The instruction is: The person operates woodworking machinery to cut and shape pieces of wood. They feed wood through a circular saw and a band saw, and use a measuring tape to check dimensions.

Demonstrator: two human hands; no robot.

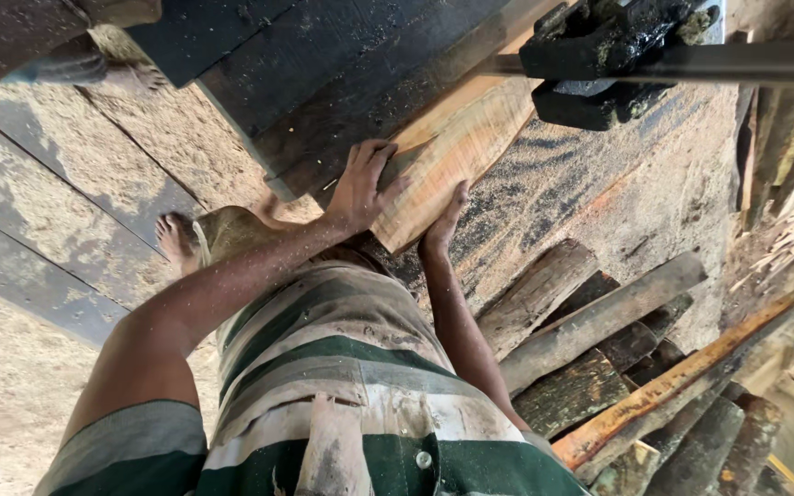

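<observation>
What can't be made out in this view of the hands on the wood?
Head view:
- Far end of the plank: it runs under the black saw guide, which covers it.
- Right hand: its fingers are behind the plank's end, so the grip is unclear.
- Left hand: palm is hidden; only its back shows on the plank.
- Log pile: cut off by the bottom and right edges.
- Foot: partly hidden behind the shirt.

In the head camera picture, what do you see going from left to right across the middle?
Bare foot on the sawdusty floor → left hand → pale wooden plank that both hands press on → right hand → pile of rough logs and slabs.
</observation>
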